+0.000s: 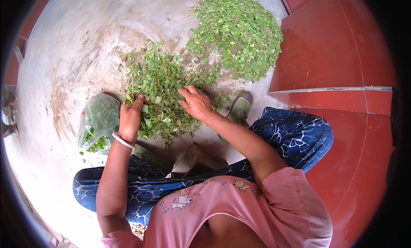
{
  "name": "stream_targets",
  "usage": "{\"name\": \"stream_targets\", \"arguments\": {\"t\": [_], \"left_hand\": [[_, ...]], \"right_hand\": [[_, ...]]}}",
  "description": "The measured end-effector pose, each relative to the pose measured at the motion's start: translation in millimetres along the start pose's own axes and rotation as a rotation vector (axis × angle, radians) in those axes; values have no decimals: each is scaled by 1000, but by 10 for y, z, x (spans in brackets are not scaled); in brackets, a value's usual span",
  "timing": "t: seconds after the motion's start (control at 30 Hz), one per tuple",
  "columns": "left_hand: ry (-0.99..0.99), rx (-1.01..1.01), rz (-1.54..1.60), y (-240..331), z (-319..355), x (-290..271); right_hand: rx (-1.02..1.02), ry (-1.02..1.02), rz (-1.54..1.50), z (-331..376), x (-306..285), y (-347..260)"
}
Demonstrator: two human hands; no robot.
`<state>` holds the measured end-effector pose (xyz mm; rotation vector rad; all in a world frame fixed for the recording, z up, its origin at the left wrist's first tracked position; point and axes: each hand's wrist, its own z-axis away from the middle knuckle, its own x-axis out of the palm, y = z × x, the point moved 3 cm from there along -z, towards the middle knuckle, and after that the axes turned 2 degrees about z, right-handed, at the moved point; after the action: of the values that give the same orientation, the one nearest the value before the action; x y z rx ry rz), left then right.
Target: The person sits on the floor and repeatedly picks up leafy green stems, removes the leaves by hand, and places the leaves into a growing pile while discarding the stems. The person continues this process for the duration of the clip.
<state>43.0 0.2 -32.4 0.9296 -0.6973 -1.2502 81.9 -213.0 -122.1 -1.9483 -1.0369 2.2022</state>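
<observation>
A loose heap of leafy green herb stems (160, 72), mixed with soil and wilted bits, lies on the concrete in front of me. At its left side my left hand (132, 112), with a white bangle on the wrist, is closed on some of the green stems; its fingertips are partly hidden among leaves. My right hand (197, 103) rests at the right side of the heap. Its fingers are bent and the thumb stands apart, with nothing visible between them. Left of my left hand, a clear plastic bag (100, 113) holds more leafy greens.
A larger spread of green leaves (239, 36) covers the floor at the far right. Red tiled steps (321, 55) rise along the right. My green shoe (240, 107) stands right of the heap, and a low wooden stool (199, 158) is beneath me.
</observation>
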Motion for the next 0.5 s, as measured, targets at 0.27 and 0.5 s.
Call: {"name": "stream_targets", "arguments": {"t": [0.27, 0.5], "left_hand": [[60, 85, 32, 107, 115, -43], [8, 84, -29, 1, 96, -104]], "right_hand": [[391, 174, 0, -7, -26, 662], [824, 193, -155, -83, 253, 1337]]}}
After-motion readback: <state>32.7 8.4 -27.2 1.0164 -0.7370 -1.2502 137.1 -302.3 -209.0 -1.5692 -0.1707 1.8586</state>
